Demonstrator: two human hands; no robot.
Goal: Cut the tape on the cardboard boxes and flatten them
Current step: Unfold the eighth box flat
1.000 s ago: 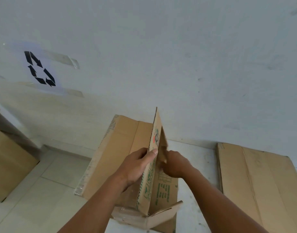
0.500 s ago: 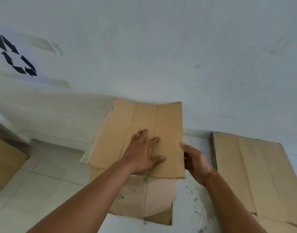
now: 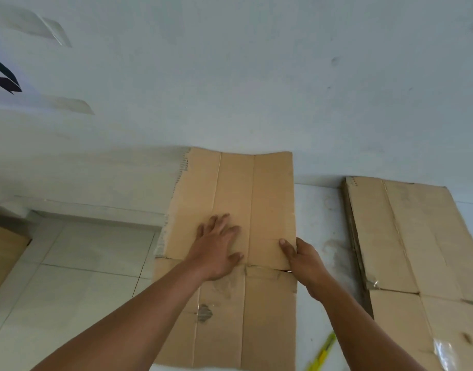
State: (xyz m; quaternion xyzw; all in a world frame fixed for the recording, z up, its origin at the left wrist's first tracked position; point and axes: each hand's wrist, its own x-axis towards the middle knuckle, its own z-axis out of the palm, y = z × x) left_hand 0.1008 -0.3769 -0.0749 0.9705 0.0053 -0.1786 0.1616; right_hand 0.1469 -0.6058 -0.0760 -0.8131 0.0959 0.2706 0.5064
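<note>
White wall (image 3: 256, 76), smudged white surface (image 3: 323, 210). Your flattened cardboard box (image 3: 238, 183) lies on it, matte and creased lengthwise, with its far end at the wall and its left edge ragged. Your left hand (image 3: 216, 253) presses flat, fingers spread. Your right hand (image 3: 303, 261) pinches the box's right edge, thumb on top. A second cardboard stack (image 3: 406, 236) lies flat to the right, apart.

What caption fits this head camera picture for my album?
Left hand presses a flattened cardboard box while right hand grips its edge.
</note>
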